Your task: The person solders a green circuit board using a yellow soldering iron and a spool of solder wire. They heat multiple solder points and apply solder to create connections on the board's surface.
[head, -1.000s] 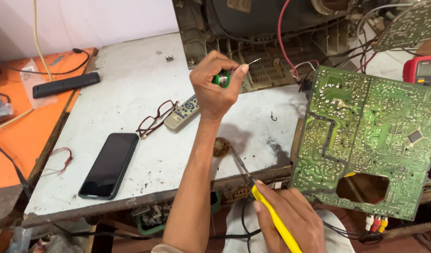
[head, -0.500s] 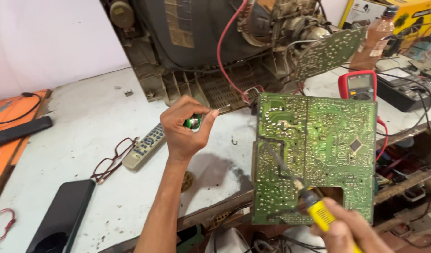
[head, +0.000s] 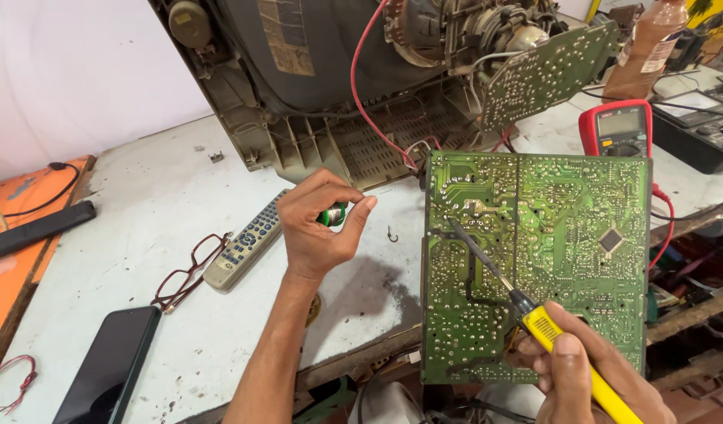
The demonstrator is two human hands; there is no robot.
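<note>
With the right hand gripping the iron on the board and the left hand pinching a green spool beside it, a lingering tip risked lifting a pad.

The left hand is hiding most of a small green object; the bottom edge is cutting off the yellow soldering iron handle and the phone.

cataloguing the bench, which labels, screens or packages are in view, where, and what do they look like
Multimeter: right of bench, above the board; red case, grey screen.
Phone: lower left, flat, dark blank screen.
Bottle: top right, brown with a pale label.
TV sticker: on the grey shell, tan rectangle.
</note>
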